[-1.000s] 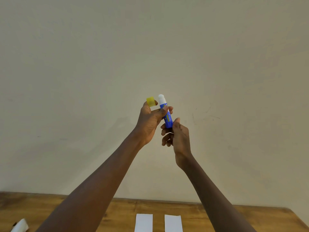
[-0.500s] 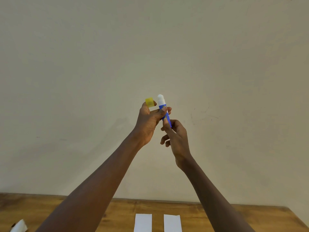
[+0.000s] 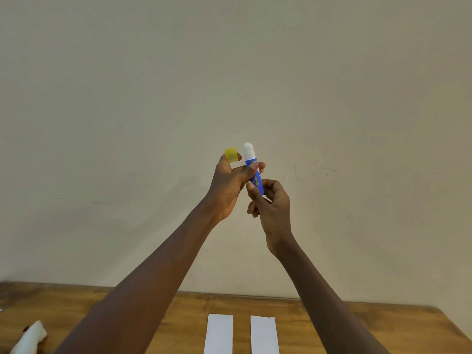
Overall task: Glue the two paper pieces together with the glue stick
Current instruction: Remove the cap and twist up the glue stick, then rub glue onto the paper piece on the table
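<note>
- The glue stick [image 3: 254, 172] is held up in the air in front of the pale wall [image 3: 357, 98], high above the table, almost upright, with its white tip on top and its blue body below.
- The left hand [image 3: 227, 190] is closed around two things: the thumb and fingers press the upper part of the blue body, and the yellow cap [image 3: 231, 155] sits pinched at the fingertips, just left of the white tip, off the stick.
- The right hand [image 3: 272, 208] is curled, with thumb and fingers closed on the lower end of the stick.
- Two white paper pieces [image 3: 219, 333] [image 3: 264, 334] lie flat on the wooden table [image 3: 383, 325] at the near edge, side by side, with a narrow gap between them.
- A white crumpled thing [image 3: 30, 338] lies at the near left; I cannot tell what it is.
</note>
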Available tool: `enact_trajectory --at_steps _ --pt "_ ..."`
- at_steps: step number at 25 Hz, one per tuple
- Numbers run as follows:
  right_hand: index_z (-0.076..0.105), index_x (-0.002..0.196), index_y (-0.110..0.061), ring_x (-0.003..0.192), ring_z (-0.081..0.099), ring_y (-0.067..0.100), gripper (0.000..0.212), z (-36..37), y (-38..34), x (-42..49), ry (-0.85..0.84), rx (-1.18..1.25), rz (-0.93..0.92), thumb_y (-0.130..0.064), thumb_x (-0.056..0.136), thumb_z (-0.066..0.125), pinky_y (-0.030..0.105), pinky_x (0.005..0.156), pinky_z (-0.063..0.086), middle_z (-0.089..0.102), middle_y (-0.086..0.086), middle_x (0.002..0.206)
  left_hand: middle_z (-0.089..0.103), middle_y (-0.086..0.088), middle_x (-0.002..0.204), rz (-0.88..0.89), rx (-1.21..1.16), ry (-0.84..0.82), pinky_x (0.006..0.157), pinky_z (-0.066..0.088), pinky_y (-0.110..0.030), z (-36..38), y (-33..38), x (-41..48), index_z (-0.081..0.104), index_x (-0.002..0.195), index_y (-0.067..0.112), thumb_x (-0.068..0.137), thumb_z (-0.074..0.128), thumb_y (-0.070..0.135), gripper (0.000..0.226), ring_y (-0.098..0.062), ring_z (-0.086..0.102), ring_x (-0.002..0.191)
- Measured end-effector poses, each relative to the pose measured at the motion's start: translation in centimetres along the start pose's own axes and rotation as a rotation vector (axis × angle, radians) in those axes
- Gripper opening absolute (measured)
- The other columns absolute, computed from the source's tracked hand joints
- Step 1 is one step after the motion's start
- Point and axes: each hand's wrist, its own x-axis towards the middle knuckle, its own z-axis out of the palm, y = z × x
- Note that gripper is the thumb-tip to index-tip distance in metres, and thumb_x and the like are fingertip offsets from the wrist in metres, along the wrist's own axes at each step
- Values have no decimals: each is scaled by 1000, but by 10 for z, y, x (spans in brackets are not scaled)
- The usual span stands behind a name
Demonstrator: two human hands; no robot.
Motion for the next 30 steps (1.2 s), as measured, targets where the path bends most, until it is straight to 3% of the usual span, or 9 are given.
enact_trajectory --at_steps 3,6,10,16,22,24,26,28,30 --pt "50 98 -5 36 48 4 14 3 2 3 -3 31 -18 -15 90 48 12 40 38 56 5 69 65 -9 91 7 38 -8 82 50 -28 -2 -2 2 37 91 20 87 51 5 20 -15 64 83" --pt "43 115 -15 35 49 7 21 3 5 2 -93 170 44 -18 94 37 16 40 38 55 5 63 67 -2 83 -1 48 -20 72 53 -24 -8 -5 2 37 91 22 87 51 6 21 -11 67 74" --pt "34 123 -23 44 57 11 31 1 23 -1 -157 126 46 -28 93 38 19 47 44 61 6 68 69 -2 83 -50 36 26 79 53 -28 -23 -21 -4 36 100 18 85 55 8 26 -16 68 78" --pt "23 115 -27 45 59 10 34 10 63 -9 -169 18 -7 -18 91 46 18 47 47 61 9 70 67 -2 89 -182 54 35 73 45 -29 -44 -57 -16 31 107 16 88 52 11 29 -24 62 86" --pt "28 117 -31 53 63 9 39 12 128 -25 -100 45 81 -11 90 48 18 53 52 63 8 71 63 -12 101 -380 39 67 66 47 -31 -77 -122 -33 33 97 18 87 54 20 23 -28 59 84" --pt "37 116 -34 59 65 11 36 15 159 -36 -46 69 133 -11 90 47 19 55 54 66 7 80 60 -17 102 -453 42 95 74 51 -35 -94 -155 -41 35 93 21 86 55 24 21 -29 60 87" --pt "45 114 -35 71 66 20 33 20 197 -52 19 42 176 -12 91 45 18 58 54 64 11 98 60 -23 111 -529 102 140 89 46 -40 -115 -191 -54 38 91 24 82 60 28 25 -32 58 104" --pt "52 115 -26 79 59 30 33 25 246 -69 69 -116 216 -6 91 42 18 62 52 55 13 108 56 -25 121 -611 229 188 92 43 -37 -135 -225 -70 39 96 22 81 63 24 29 -30 55 110" --pt "55 115 -10 83 52 26 30 27 292 -89 120 -352 308 -1 89 42 26 70 47 47 12 101 56 -22 122 -660 386 191 85 46 -33 -155 -250 -90 38 105 16 80 64 15 36 -25 57 106"
